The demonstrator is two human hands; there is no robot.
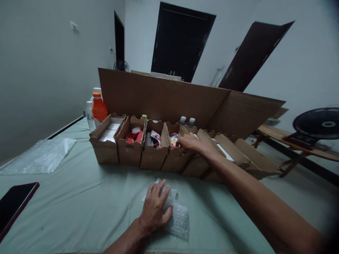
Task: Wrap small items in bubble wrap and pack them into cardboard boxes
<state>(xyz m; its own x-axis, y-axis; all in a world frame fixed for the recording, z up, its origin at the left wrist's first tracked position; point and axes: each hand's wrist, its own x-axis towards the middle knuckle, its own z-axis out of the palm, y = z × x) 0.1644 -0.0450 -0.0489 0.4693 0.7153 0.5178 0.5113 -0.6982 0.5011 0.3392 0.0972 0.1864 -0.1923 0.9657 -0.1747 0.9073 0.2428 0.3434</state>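
Left hand point(155, 208) presses flat on the bubble wrap point(177, 217). Right hand point(189, 143) reaches into a cardboard box point(174, 157), fingers curled; grip unclear. Best keep the wrap pinned, lift gently.

Around me the room is dim and plain, with pale grey walls point(39, 63) on the left and ahead. Three dark doors break them up: a narrow one point(119, 40) in the left corner, a wide one point(181, 40) straight ahead, and a third point(251, 54) swung open on my right. A small switch plate point(73, 25) sits high on the left wall. A standing fan point(121, 65) peeks up at the back. To my right a low wooden bench point(291, 141) carries a dark round fan head point(317, 123). The surface before me is covered in a pale green sheet point(79, 204).
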